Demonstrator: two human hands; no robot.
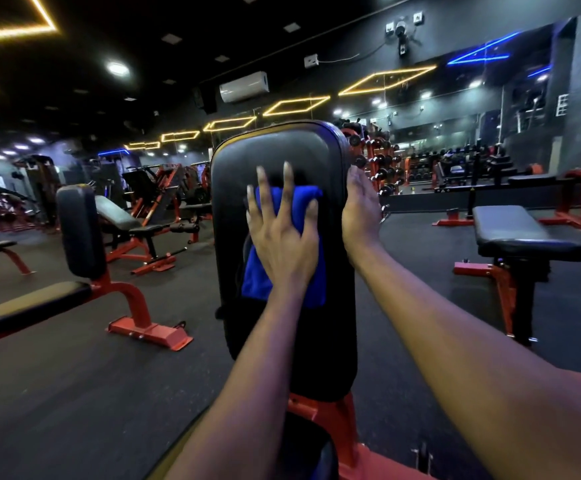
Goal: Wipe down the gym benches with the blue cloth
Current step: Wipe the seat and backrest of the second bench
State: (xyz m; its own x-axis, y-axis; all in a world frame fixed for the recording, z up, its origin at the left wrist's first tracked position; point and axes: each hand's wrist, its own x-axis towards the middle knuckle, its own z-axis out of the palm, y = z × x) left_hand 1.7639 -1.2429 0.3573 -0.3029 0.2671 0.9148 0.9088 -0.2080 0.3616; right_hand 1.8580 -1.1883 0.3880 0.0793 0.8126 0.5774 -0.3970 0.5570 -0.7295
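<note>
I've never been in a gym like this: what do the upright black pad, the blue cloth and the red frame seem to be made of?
Upright pad: likely vinyl or leather over padding; glossy, with a piped seam.
Blue cloth: soft fabric, perhaps microfibre; matte, bunching under the left hand.
Red frame: apparently painted metal, rigid with a slight sheen.

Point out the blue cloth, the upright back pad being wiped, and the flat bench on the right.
blue cloth (284, 289): head view, lower folded part below the palm.
back pad (275, 147): head view, bare upper face.
flat bench (514, 230): head view, top of padding.

left hand (284, 242): bare, long nails | right hand (360, 206): bare | forearms: sleeveless
</note>
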